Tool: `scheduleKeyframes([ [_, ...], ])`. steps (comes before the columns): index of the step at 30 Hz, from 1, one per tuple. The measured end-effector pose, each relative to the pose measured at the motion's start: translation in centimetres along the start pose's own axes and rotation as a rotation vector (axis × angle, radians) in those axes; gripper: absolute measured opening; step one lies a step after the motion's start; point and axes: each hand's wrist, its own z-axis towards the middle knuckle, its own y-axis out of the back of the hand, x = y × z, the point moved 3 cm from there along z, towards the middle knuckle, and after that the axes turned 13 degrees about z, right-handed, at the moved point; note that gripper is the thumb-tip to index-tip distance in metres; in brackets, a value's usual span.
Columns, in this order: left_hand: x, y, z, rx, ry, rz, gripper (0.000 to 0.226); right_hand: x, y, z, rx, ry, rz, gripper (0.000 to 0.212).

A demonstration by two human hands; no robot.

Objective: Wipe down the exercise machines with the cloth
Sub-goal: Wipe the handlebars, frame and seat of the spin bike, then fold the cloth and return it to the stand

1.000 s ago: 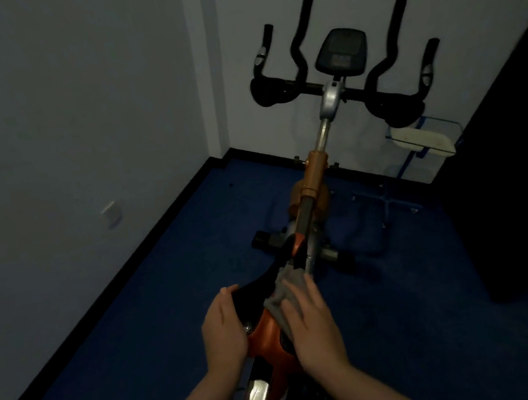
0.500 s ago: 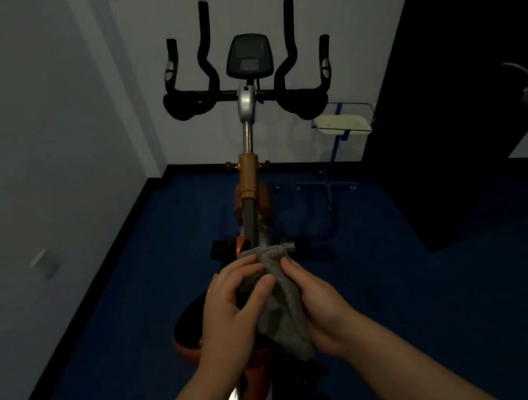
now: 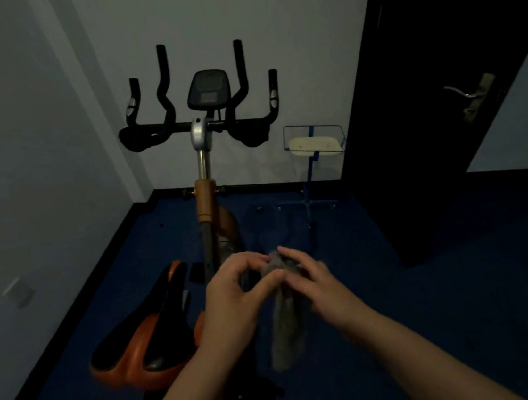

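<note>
Both hands were raised in front of the exercise bike (image 3: 207,207), above its frame, with the grey cloth (image 3: 285,324) between them. The left hand (image 3: 235,301) had its thumb and fingers curled toward each other, and it pinched the upper edge of the cloth at the fingertips. The right hand (image 3: 313,280) lay against the bunched top of the cloth with its fingers closed over it. Most of the cloth hung loose below the two hands and touched nothing on the bike. This looked like a regrip or a refold, so that a fresh face of the cloth would meet the next surface, rather than a wiping stroke.

The bike stood close to the corner of the room, on the blue floor (image 3: 438,311). Its orange and black seat (image 3: 139,337) lay low on the left, just beside the left forearm. The post rose from the frame to the black handlebars (image 3: 160,136) and the small display (image 3: 208,89), well beyond the hands. By my reading, those upper parts were likely the next to be wiped, and the person would have to reach forward and up for them.

The only container in view was a wire basket (image 3: 313,139) on a thin blue stand near the wall, to the right of the handlebars. A pale, flat object lay in it; the dim light did not let me tell what it was. A dark door (image 3: 429,111) stood open on the right.
</note>
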Motion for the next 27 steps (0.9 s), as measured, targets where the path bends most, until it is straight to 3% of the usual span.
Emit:
scheduleKeyframes([
  [3,-3.4,-3.0,1.2,0.168,-0.103,0.091,0.013,1.5,5.7,-0.9,0.049,0.196,-0.285,0.036],
  [7,-7.3,-7.1,3.3,0.309,-0.176,0.148,0.014,2.8,11.6,-1.5,0.206,0.224,-0.346,0.018],
  [12,-9.7,-11.2,5.3,0.368,-0.194,0.219,0.027,5.2,18.7,-2.4,0.076,0.295,-0.549,0.015],
  [17,-9.9,-14.3,6.8,0.514,-0.196,0.239,0.03,7.1,23.2,-1.6,0.106,0.242,-0.88,0.021],
  [21,-9.0,-16.6,10.0,0.426,-0.119,0.353,0.029,6.5,25.6,1.3,-0.027,0.181,-0.87,0.022],
  [27,-5.6,-21.7,15.7,0.224,0.127,0.249,0.024,4.1,27.6,8.8,-0.219,0.028,-0.656,0.012],
])
